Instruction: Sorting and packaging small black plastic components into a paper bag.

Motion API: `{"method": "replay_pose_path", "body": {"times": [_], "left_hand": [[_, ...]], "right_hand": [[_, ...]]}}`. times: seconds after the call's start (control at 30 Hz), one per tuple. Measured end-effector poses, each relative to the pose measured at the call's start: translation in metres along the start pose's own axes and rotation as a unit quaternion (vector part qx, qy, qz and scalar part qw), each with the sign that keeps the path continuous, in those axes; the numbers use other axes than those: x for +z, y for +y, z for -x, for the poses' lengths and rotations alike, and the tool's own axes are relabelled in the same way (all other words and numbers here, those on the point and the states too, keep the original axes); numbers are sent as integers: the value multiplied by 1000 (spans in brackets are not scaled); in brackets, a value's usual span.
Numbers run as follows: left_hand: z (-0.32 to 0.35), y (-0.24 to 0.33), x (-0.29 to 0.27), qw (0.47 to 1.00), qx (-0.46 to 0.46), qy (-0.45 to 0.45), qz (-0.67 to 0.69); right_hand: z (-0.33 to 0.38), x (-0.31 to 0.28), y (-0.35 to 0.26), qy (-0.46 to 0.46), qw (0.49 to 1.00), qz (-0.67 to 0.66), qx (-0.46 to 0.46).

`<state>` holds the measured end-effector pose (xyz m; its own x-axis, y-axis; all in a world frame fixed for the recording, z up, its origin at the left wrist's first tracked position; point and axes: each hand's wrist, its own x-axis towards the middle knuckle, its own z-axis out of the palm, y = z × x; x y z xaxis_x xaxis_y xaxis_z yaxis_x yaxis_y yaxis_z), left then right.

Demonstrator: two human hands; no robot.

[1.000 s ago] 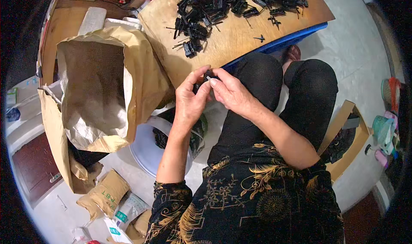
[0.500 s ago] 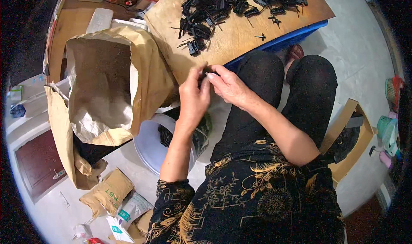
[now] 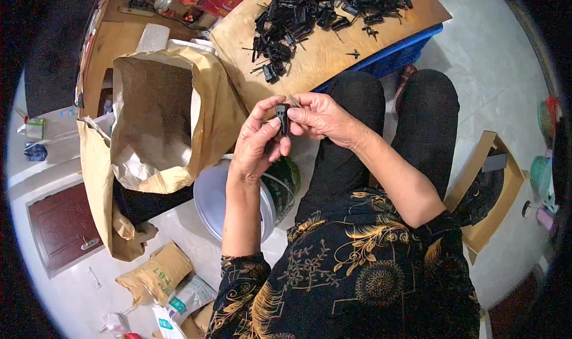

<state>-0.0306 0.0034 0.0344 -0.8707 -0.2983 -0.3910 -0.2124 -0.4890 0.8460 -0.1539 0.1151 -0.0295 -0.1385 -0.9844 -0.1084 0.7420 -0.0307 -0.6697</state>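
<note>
Both our hands have lifted slightly; left hand point(image 3: 257, 141) and right hand point(image 3: 319, 117) pinch the small black clip point(image 3: 282, 119) between them, near the surface point(image 3: 333, 53). We judge assembly underway; next needs pressing parts together.

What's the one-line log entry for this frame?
left hand: pinches small black plastic part | right hand: grips same part | wooden board: pile of black parts | open paper sack: at left

Your left hand point(image 3: 257, 142) and right hand point(image 3: 319, 117) cover most of the small black plastic part point(image 3: 282, 119), so its shape stays unclear. The black pieces point(image 3: 322, 14) heaped on the counter point(image 3: 333, 53) are too small to tell apart.
</note>
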Motion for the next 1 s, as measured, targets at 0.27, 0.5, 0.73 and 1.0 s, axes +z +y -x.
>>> {"method": "replay_pose_path", "body": {"times": [0.27, 0.5, 0.73, 1.0], "left_hand": [[4, -6, 12, 939, 69, 60, -332], [0, -10, -1, 952, 52, 67, -295], [-4, -15, -5, 959, 50, 86, -267], [-11, -24, -10, 901, 85, 121, -408]], "right_hand": [[-1, 3, 3, 33, 981, 169, -84], [-1, 3, 14, 43, 963, 251, -89], [-6, 7, 23, 72, 934, 330, -115], [-14, 6, 35, 120, 906, 395, -96]]}}
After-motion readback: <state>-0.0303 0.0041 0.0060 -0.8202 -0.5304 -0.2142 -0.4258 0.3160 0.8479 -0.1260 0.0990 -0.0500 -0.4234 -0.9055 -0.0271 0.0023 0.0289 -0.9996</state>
